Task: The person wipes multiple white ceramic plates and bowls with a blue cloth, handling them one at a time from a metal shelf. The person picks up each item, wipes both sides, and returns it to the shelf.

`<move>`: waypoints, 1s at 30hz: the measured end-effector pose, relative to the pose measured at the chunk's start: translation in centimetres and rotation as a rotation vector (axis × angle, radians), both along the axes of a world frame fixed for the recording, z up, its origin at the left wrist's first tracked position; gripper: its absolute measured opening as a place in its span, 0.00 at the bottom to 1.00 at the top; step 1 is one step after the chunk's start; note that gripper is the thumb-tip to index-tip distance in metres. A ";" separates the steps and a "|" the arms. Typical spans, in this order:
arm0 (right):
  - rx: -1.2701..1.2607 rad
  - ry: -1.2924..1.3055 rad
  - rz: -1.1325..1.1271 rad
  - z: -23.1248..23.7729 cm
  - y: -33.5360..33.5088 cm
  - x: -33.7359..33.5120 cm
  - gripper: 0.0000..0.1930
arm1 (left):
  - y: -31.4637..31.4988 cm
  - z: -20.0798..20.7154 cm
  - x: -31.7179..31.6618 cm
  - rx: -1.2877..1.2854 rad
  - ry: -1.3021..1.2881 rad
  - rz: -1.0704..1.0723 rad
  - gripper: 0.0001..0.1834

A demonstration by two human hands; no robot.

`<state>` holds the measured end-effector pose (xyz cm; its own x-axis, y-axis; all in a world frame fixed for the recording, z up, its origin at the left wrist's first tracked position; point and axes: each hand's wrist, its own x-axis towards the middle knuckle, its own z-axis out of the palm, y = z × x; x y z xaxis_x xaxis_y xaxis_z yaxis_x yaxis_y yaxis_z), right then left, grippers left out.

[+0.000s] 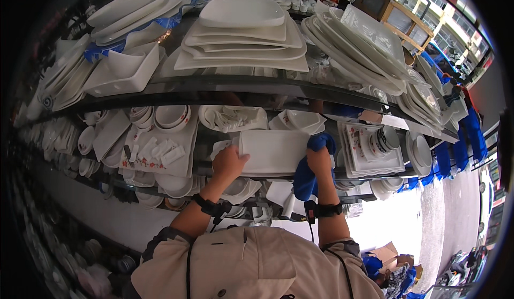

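A long white rectangular plate (276, 151) lies on the middle shelf in front of me. My left hand (229, 163) is closed on its left end, with the thumb over the top edge. At the right end, my right hand (320, 161) grips a blue cloth (306, 180) that hangs down below the fingers and bunches up above them. The cloth touches the plate's right side. Behind the plate sit an oval white dish (233, 118) with spoon-like pieces in it and a few white bowls (304, 120).
Above runs the upper shelf edge (257, 91), bearing stacked square platters (243, 50) and leaning plates (364, 44). Flower-patterned trays flank me: a left tray (184, 154) and a right tray (396, 165) with stacked bowls (384, 138). More dishes (238, 189) crowd the lower shelf.
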<state>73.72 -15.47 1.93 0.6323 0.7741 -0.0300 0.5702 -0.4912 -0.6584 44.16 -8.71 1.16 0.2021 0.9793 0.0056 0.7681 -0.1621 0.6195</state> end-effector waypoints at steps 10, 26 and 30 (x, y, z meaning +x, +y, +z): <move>0.060 0.203 -0.004 3.9 -6.0 -0.3 0.24 | -2.3 3.4 -2.2 -0.188 -0.446 -0.208 0.17; 0.316 0.381 0.315 4.2 -6.5 -24.1 0.16 | -8.4 5.3 -22.7 -0.978 -2.007 -0.570 0.48; 0.536 0.220 0.374 4.0 -6.1 -32.7 0.14 | -10.7 5.0 -29.8 -0.912 -1.981 -0.556 0.52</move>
